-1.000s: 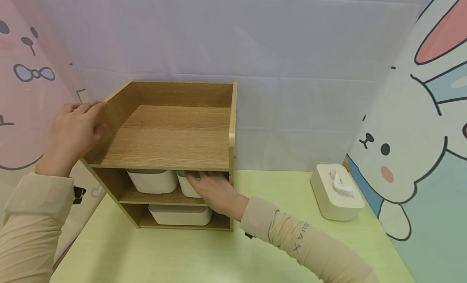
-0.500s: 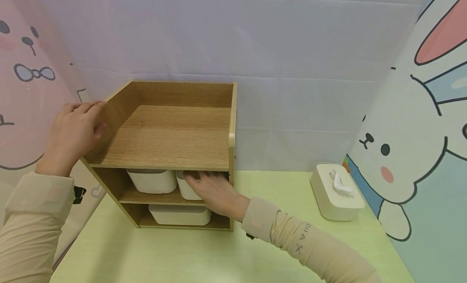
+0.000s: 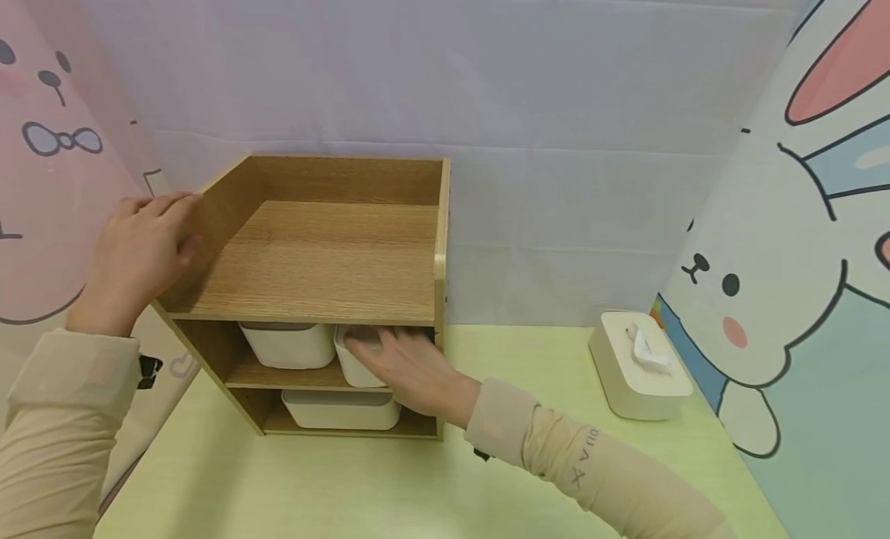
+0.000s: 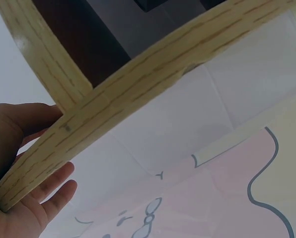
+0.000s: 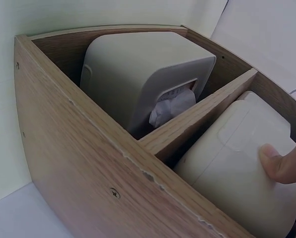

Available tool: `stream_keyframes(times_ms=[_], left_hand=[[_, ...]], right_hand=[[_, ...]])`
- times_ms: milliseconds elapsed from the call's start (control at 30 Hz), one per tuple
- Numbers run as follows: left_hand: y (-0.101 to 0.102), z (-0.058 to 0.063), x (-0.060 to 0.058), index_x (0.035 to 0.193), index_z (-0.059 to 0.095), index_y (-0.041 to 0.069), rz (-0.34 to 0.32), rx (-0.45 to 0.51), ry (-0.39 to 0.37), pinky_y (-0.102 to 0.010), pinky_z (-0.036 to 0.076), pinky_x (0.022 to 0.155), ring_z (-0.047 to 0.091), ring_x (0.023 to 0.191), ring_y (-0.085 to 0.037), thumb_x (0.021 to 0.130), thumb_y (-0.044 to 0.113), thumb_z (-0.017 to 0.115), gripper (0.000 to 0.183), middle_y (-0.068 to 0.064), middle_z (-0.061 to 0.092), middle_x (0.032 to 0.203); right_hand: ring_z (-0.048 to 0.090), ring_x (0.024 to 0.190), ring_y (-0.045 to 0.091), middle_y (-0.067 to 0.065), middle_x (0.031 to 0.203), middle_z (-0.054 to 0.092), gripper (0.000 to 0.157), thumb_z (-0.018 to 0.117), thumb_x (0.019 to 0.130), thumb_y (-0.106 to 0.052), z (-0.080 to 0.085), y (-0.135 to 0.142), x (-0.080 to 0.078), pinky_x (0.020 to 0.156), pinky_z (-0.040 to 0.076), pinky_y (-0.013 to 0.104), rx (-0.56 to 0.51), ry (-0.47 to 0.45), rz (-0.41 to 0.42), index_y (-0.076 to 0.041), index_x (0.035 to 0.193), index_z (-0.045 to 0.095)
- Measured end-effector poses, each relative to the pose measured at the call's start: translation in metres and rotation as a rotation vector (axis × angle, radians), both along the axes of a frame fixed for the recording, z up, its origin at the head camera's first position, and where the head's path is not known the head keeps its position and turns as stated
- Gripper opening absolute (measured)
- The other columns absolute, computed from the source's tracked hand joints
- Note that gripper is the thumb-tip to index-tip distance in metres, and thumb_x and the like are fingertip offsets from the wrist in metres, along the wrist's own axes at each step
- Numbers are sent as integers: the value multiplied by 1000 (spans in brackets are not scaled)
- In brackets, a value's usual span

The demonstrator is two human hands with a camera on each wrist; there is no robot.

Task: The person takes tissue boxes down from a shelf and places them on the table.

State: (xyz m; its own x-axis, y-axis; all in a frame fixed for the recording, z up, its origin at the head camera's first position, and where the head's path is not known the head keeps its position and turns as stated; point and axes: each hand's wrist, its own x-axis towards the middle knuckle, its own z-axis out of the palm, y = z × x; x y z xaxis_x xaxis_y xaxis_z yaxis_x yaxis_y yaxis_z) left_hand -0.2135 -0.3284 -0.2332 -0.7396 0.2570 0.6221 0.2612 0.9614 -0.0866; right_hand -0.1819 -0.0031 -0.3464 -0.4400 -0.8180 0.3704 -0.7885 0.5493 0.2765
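Observation:
A wooden shelf unit [image 3: 327,265] stands on the table. My left hand [image 3: 142,249] grips its left side panel; in the left wrist view, thumb and fingers lie on opposite sides of the wooden edge [image 4: 138,69]. My right hand [image 3: 424,373] reaches into the right of the middle compartment and holds a white storage box [image 3: 352,361]. In the right wrist view, the thumb presses on the box's smooth side [image 5: 237,168]; the other fingers are mostly hidden. Left of it sits another white box [image 3: 288,347].
The lower compartment holds a white tissue box [image 3: 341,410], its tissue [image 5: 173,106] showing in the right wrist view. Another tissue box [image 3: 636,377] stands on the pale green table [image 3: 334,485] at right. White fabric [image 3: 591,137] hangs behind, with cartoon-printed panels at both sides.
The white storage box under my right hand has slid a little forward towards the shelf's front edge, and the hand has come with it. My left hand stays on the side panel.

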Motion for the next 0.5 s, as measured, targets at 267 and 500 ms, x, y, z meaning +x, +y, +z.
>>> stream_keyframes(times_ms=[267, 500], left_hand=[[0, 0, 0, 120, 49, -4, 5, 1, 2, -54, 32, 95, 43, 104, -47, 75, 0, 60, 46, -29, 54, 117], [1, -1, -1, 121, 49, -4, 9, -3, 4, -53, 32, 95, 44, 104, -47, 75, 0, 60, 47, -29, 54, 117]], right_hand=[[49, 61, 15, 5, 95, 57, 59, 57, 78, -6, 4, 4, 7, 42, 32, 20, 18, 88, -33, -24, 130, 35], [54, 95, 23, 13, 123, 48, 60, 57, 79, -7, 4, 10, 15, 58, 47, 27, 20, 130, -24, -25, 133, 38]])
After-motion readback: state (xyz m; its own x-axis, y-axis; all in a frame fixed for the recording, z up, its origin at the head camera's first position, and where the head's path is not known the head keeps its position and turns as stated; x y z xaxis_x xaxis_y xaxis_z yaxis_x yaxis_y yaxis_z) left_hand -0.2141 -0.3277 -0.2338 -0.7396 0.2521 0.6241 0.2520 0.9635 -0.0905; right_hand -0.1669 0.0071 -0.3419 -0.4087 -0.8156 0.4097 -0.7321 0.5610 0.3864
